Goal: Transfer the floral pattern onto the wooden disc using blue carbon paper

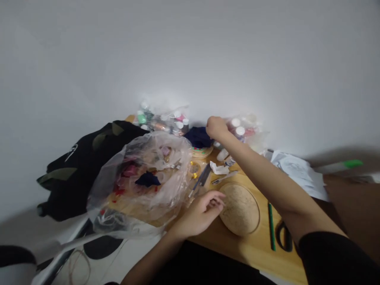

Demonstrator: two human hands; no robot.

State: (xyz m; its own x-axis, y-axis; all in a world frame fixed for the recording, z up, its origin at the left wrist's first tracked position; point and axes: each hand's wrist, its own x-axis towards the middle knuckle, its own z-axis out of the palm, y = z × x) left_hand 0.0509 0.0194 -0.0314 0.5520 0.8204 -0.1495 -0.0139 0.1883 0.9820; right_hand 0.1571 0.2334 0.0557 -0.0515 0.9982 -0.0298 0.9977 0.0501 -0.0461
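My right hand (217, 128) reaches to the back of the table and is closed at the edge of a dark blue cloth (199, 137); its fingertips are hidden. Under the cloth shows a round hoop piece (202, 152) with red and green spots. Close to the front, my left hand (206, 211) holds nothing, its fingers loosely curled with the thumb apart. Right beside it lies a round hoop with pale fabric (239, 209), faint lines on its surface.
A clear plastic bag (175, 198) with scraps stands left, against a black bag (80, 170). Bagged bottles (179, 126) line the wall. A pen (225, 177), crumpled tissue (219, 168), green pencil (271, 227), black-handled scissors (284, 236) and paper sheets (299, 174) lie about.
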